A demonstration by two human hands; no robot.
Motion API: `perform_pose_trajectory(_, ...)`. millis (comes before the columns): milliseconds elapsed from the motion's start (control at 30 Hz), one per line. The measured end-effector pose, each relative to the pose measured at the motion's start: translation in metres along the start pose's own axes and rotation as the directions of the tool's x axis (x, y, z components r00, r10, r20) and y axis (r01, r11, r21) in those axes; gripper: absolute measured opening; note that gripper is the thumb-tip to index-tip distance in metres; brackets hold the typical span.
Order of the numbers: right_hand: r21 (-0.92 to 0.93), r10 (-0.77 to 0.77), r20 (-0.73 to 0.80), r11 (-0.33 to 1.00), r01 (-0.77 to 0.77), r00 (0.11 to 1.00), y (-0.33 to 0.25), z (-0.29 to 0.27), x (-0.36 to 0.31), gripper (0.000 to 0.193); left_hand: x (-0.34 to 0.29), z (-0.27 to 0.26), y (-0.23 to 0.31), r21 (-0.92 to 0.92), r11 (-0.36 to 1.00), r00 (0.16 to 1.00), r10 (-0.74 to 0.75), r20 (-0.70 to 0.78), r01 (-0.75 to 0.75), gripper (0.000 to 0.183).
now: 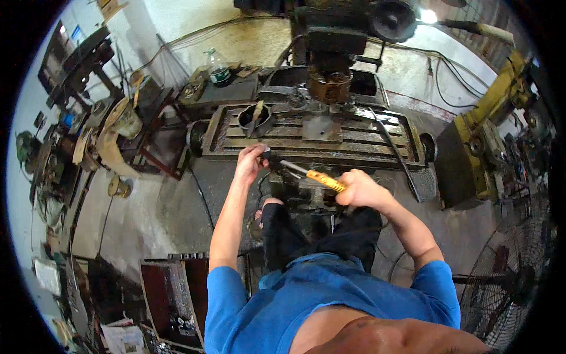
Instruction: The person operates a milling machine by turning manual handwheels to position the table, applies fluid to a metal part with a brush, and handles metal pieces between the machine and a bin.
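My left hand [250, 164] is raised in front of the machine table, its fingers closed around a small dark part [272, 157]. What kind of part it is cannot be made out. To the right, my right hand [364, 190] grips a yellow-handled tool [325, 180] with a straight metal shaft. The shaft slants up and left to the dark part and seems to meet it. Just beyond both hands lies the slotted machine table [277, 149] of a milling machine. A round dark pan [266, 125] with a brush-like stick in it stands on that table.
A long dark bar [396, 154] leans over the table's right front edge. Behind the table at left stands a clear plastic bottle [218, 69]. A yellow-green machine [471, 141] is at right, above a large fan [501, 283]. A dark red metal stand [163, 295] is at lower left.
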State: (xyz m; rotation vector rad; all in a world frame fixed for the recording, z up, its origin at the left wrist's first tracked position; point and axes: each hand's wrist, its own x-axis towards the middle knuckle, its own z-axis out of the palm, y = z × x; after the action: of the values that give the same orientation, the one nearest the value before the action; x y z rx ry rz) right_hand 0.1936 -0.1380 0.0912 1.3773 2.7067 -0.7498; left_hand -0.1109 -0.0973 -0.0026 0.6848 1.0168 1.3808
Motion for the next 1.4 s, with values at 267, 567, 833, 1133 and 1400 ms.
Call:
perform_pose_trajectory(267,0.159,0.446,-0.304,0.895,-0.417,0.842,0.085,-0.009,0.02,0.034,0.104,0.109,-0.018,0.827,0.405,0.921,0.155,0.358,-0.39,0.036)
perform_pose_trajectory(567,0.712,0.278,-0.304,0.702,0.023,0.911,0.127,-0.026,0.002,0.016,0.138,0.128,-0.026,0.855,0.059,0.842,0.217,0.493,-0.515,0.032)
perform_pose_trajectory(833,0.778,0.251,-0.443,0.585,0.229,0.861,0.185,0.074,0.034,0.028,0.13,0.136,-0.029,0.891,-0.195,0.817,0.356,0.455,-0.411,0.024)
perform_pose_trajectory(1133,0.484,0.565,-0.428,0.802,-0.349,0.705,0.17,0.098,0.021,0.032,0.127,0.143,-0.042,0.851,-0.238,0.78,0.34,0.525,-0.468,0.021)
perform_pose_trajectory(1400,0.578,0.463,-0.385,0.795,-0.183,0.798,0.167,0.067,-0.028,0.037,0.146,0.158,-0.053,0.835,-0.255,0.768,0.329,0.549,-0.488,0.02)
